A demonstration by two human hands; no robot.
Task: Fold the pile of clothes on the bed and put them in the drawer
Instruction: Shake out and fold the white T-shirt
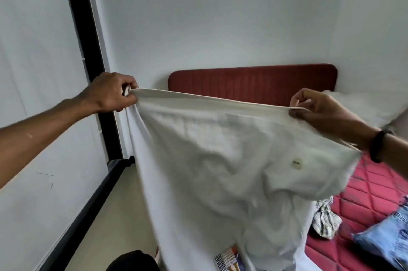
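Item: white garment (220,160), held aloft above the near edge of the bed (375,193), off the mattress entirely. One long edge is stretched taut between the two hands; the rest hangs in loose, crumpled folds. A small pale button (297,163) shows on the right part of the cloth. Kind of garment: cannot tell from the folds.

Left hand (112,92): fingers curled, pinching one end of the upper edge, with cloth bunched in the grip.

Right hand (318,109): thumb and fingertips pinching the other end of the same edge. A dark wristband (378,146) sits on this wrist. The hands are well apart, each clamped on the cloth.

Also on the bed: a black-and-white patterned piece (325,220) near the near edge, partly behind the hanging cloth; a blue patterned piece (386,237) toward the right edge; a white pillow (364,105) at the head end, by the red headboard (254,81). The red quilted cover shows between them.

Drawer: not in view.

Risks, as judged:
- The right pinch takes little cloth; a shake to smooth the piece may pull the edge free, dropping that end.
- The lower part hangs crumpled; laid down so, creases and doubled layers fold in and the result comes out lopsided.
- The hanging tail may snag or drag the patterned piece off the near edge.
- Hidden sleeves or plackets may be twisted, giving uneven halves.
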